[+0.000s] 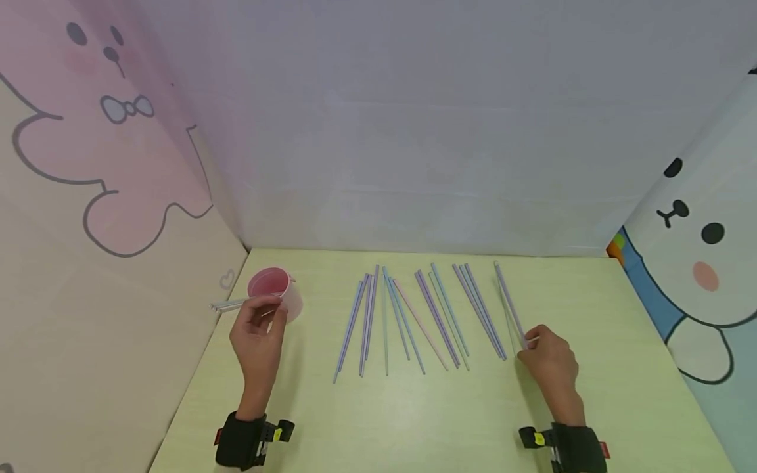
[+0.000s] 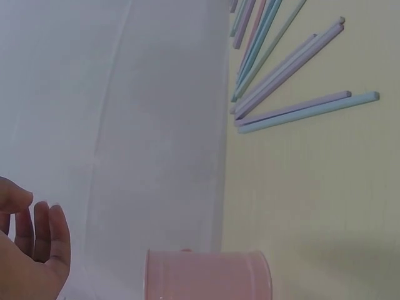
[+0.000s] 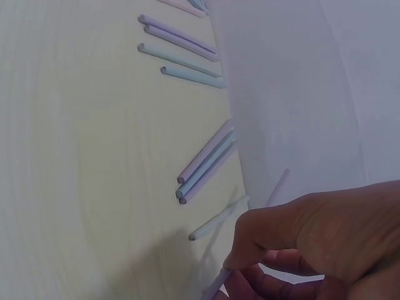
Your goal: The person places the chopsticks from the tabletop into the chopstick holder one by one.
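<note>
The right hand (image 1: 550, 361) is pinching a purple stick (image 1: 511, 303) between thumb and fingers near its near end, and the stick is slanting away toward the back of the table. The left hand (image 1: 258, 332) is gripping a small bundle of pale sticks (image 1: 227, 305), whose ends are sticking out to its left.

Just beside the purple stick, a pale green stick (image 3: 219, 219) is lying on the table. A pink bucket (image 1: 294, 303) is standing upright right behind the left hand, which is partly covering it in the head view. Between the hands, loose sticks (image 1: 436, 318) in purple, blue, green and pink are lying in a spread row, some of them touching.

Both arms are reaching forward from the near side, well apart, and each is wearing a black wrist strap (image 1: 241, 440). The pale yellow table (image 1: 414, 420) is meeting a whitish backdrop (image 1: 437, 131) at its back edge; a pink cartoon figure (image 1: 130, 157) is showing at left, a white one (image 1: 692, 263) at right.
</note>
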`<state>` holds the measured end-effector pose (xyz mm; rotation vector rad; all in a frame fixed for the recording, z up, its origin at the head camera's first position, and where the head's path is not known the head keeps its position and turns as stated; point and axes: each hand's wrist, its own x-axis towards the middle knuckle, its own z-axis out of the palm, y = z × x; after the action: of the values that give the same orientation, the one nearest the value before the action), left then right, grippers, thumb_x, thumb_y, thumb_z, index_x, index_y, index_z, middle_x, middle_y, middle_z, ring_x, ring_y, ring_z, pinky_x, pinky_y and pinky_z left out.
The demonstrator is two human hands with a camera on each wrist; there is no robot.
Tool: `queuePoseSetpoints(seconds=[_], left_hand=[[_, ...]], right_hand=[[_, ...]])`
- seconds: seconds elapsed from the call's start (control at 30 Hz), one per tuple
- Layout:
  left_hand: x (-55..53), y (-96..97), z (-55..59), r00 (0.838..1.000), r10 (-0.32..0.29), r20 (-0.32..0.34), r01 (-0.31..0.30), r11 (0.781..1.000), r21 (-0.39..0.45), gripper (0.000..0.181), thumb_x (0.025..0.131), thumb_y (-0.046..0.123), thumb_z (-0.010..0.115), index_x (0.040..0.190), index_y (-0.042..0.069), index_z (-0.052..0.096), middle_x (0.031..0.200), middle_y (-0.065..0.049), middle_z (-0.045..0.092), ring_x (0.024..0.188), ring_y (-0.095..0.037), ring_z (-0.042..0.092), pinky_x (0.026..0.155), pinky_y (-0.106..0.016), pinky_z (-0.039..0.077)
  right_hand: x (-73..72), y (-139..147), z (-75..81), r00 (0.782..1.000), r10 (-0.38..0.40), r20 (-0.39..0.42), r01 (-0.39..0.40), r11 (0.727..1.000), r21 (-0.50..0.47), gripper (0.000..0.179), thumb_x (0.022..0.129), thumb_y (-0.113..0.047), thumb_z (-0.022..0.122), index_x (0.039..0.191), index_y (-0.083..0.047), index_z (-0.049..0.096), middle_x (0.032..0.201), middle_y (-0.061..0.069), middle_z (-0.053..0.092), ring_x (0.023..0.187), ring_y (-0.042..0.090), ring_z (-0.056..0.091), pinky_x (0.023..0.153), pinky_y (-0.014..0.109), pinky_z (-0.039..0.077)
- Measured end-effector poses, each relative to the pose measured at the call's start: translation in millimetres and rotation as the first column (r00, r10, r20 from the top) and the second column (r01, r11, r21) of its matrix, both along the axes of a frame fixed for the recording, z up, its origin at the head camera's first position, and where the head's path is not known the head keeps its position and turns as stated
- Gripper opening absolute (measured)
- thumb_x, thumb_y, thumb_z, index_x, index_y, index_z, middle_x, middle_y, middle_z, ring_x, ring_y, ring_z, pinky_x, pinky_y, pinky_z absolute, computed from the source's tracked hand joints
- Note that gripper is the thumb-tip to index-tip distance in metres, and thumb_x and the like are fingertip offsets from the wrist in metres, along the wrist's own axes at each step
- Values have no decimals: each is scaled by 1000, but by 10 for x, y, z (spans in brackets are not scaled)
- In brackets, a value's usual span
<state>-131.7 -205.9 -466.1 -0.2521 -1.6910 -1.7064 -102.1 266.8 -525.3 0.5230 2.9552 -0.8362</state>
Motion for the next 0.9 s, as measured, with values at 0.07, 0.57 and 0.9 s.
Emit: queuePoseSetpoints(seconds=[0.07,0.57,0.9], left_hand=[[4,28,-39,1000,-16,15,16,1000,-4,23,78,-28,62,100,-23,59,95,-26,61,87,-29,63,78,-18,59],[138,322,-44,983,-43,178,48,999,-25,20,81,-25,63,100,-23,58,95,-35,59,82,-38,61,72,-18,60],[60,374,-306,979,-91,185,98,995,-34,22,82,-21,64,102,-13,63,96,-28,61,83,-25,65,73,-16,60]], right_hand=[[3,-27,6,1000,5,-9,-6,1000,-8,30,75,-7,70,102,0,60,90,16,68,69,29,62,45,32,42],[7,-317,123,988,67,-139,-72,997,-35,29,75,-5,70,102,-3,62,89,12,69,73,26,66,46,30,44],[0,-572,206,954,120,-274,-137,990,-42,27,73,-3,71,100,-3,64,85,10,68,71,23,64,50,29,45]])
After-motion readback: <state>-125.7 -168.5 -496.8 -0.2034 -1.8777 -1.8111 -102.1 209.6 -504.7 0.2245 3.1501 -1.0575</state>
